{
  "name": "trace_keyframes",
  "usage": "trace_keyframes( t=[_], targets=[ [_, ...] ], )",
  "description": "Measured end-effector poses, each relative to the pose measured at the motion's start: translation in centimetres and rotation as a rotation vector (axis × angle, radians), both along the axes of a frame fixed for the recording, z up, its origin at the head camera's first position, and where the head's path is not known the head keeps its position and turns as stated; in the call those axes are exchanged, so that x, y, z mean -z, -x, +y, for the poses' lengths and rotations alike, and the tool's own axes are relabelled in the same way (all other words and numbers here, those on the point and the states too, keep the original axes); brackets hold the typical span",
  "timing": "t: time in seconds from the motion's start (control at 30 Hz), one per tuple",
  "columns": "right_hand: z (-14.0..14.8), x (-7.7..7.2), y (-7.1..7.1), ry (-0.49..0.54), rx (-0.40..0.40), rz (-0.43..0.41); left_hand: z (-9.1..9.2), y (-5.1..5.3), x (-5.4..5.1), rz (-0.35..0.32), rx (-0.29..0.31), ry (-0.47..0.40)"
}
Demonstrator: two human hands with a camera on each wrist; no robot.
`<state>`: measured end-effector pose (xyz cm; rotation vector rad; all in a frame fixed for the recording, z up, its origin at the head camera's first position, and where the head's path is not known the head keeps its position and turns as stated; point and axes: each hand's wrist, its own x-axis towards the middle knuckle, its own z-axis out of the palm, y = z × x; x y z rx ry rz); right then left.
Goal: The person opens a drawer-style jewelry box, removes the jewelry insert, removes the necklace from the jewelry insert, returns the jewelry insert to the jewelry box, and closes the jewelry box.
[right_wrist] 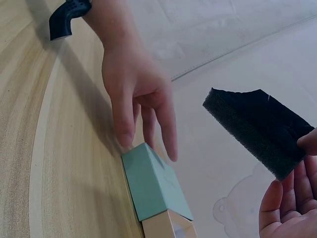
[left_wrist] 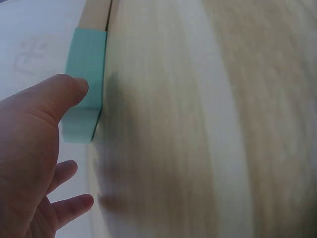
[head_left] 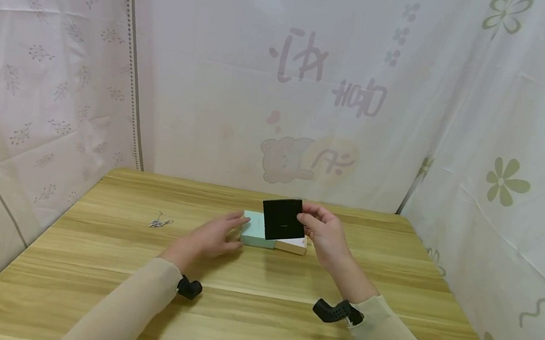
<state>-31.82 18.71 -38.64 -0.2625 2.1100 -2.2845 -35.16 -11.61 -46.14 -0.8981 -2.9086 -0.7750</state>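
A square black foam pad (head_left: 282,219) with a small slit is held up by my right hand (head_left: 328,237), pinched at its right edge. The right wrist view shows the thick, porous side of the foam (right_wrist: 250,141). Below and behind it lies a mint-green box sleeve (head_left: 252,231), with a cream inner drawer (head_left: 291,247) partly out of its right end. My left hand (head_left: 213,237) reaches to the sleeve's left end, fingers extended and spread around it; whether they touch it, I cannot tell. The foam hides part of the drawer in the head view.
A small silver chain (head_left: 159,222) lies bunched on the wooden table (head_left: 240,328), left of the left hand. Patterned white curtains (head_left: 221,87) hang behind the table and along both sides. A black camera mount is on each wrist.
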Motion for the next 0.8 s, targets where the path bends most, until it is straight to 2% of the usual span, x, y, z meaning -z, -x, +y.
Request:
trace_keyframes(
  t=[0.27,0.4,0.63,0.8],
  targets=[
    [0.11,0.1,0.05,-0.009,0.002,0.0,0.91,-0.21,-0.05,0.017,0.006,0.001],
    [0.17,0.14,0.13,-0.011,-0.002,-0.001,1.07,0.0,0.14,0.021,-0.006,0.013],
    [0.2,0.14,0.2,-0.025,0.004,-0.001,1.0,0.44,0.61,0.064,-0.012,0.067],
    [0.1,0.19,0.23,-0.019,0.011,-0.002,0.99,0.22,0.33,0.055,-0.018,0.077]
  ],
)
